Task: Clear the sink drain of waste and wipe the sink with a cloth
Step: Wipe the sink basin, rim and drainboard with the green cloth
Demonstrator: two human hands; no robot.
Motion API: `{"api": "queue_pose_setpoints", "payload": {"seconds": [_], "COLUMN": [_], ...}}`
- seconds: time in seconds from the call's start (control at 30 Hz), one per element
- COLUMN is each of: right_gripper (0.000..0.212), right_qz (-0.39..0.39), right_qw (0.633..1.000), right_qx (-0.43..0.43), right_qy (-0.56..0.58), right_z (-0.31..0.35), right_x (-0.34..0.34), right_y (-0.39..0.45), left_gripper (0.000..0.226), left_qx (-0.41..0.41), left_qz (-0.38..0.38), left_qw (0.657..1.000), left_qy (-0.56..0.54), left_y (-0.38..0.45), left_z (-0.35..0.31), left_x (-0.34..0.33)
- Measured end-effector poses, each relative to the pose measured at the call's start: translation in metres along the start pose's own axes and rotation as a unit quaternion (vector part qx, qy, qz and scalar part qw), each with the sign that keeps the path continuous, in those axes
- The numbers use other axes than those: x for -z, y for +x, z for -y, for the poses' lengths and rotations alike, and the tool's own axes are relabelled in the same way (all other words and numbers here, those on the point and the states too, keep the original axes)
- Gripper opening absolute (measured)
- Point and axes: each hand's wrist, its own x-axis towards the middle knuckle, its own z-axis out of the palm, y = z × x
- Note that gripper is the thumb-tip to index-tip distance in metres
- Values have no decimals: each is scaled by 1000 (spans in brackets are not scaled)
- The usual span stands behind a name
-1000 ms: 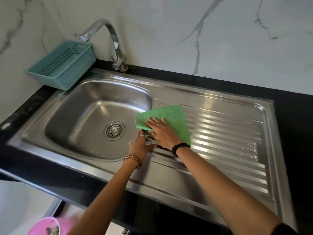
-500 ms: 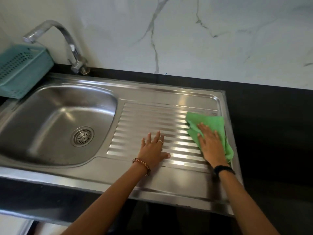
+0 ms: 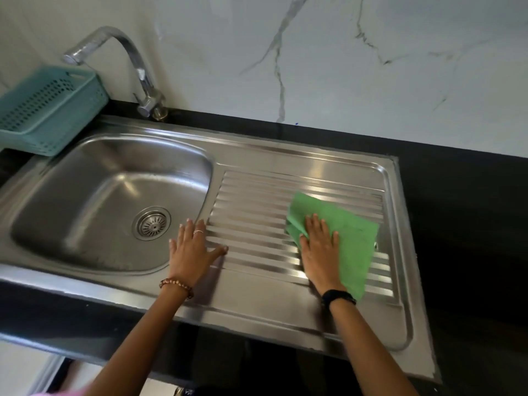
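A stainless steel sink (image 3: 85, 195) has a round drain strainer (image 3: 151, 223) in its bowl and a ribbed draining board (image 3: 257, 218) to the right. A green cloth (image 3: 351, 238) lies spread on the right part of the draining board. My right hand (image 3: 320, 247) presses flat on the cloth's left side, fingers spread. My left hand (image 3: 191, 250) rests flat on the steel at the bowl's right rim, holding nothing. No waste shows in the strainer.
A curved chrome tap (image 3: 137, 67) stands at the back of the bowl. A teal plastic basket (image 3: 48, 110) sits at the bowl's back left corner. Black countertop (image 3: 463, 224) surrounds the sink, with a white marble wall (image 3: 343, 52) behind.
My right hand swept the cloth from the bowl's edge to the draining board's right end, then a little back leftward. My left hand went from the bowl's rim onto the ribs and back.
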Motion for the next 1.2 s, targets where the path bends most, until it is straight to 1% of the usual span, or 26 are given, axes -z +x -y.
{"api": "queue_pose_setpoints", "payload": {"seconds": [0.03, 0.1, 0.17, 0.23, 0.33, 0.43, 0.5, 0.57, 0.63, 0.7, 0.77, 0.87, 0.93, 1.07, 1.13, 1.2], "right_gripper": [50, 51, 52, 52, 52, 50, 48, 48, 49, 49, 49, 49, 51, 51, 50, 50], "right_qz": [11, 31, 49, 68, 102, 131, 134, 125, 117, 105, 89, 53, 32, 1, -12, -23], "right_qw": [1000, 997, 991, 984, 971, 955, 945, 939, 939, 945, 958, 976, 987, 998, 999, 999], "right_qx": [25, 71, 115, 158, 209, 257, 290, 312, 319, 306, 272, 207, 154, 45, 4, -25], "right_qy": [-8, -24, -41, -48, -48, -64, -73, -66, -52, -38, -22, -30, -42, -49, -38, -27], "right_z": [16, 45, 73, 100, 142, 167, 169, 161, 148, 128, 101, 45, 5, -64, -81, -86], "right_x": [-7, -19, -29, -37, -48, -58, -63, -64, -61, -54, -43, -24, -10, 22, 32, 35], "right_y": [5, 19, 33, 46, 63, 69, 65, 58, 50, 43, 35, 20, 11, -2, -12, -24], "left_gripper": [71, 50, 46, 53, 72, 86, 98, 100, 102, 104, 108, 114, 107, 98, 95, 92], "left_qx": [8, 0, -8, -3, 9, -22, -48, -54, -49, -33, -32, -93, -143, -237, -258, -262], "left_qz": [-4, -30, -55, -66, -48, -15, 16, 29, 44, 57, 52, 40, 44, 94, 115, 122], "left_qw": [999, 995, 993, 994, 996, 996, 998, 997, 996, 996, 996, 991, 984, 958, 948, 946], "left_qy": [-36, -98, -102, -86, -77, -89, -34, 37, 62, 63, 70, 87, 100, 129, 145, 149], "left_y": [0, -3, -4, -3, 1, -1, -4, -5, -7, -11, -18, -28, -30, -40, -45, -46], "left_z": [5, 11, 13, 13, 19, 26, 30, 34, 35, 31, 24, -6, -32, -76, -81, -81], "left_x": [2, 4, 5, 3, -1, -6, -12, -17, -19, -20, -23, -33, -43, -68, -76, -79]}}
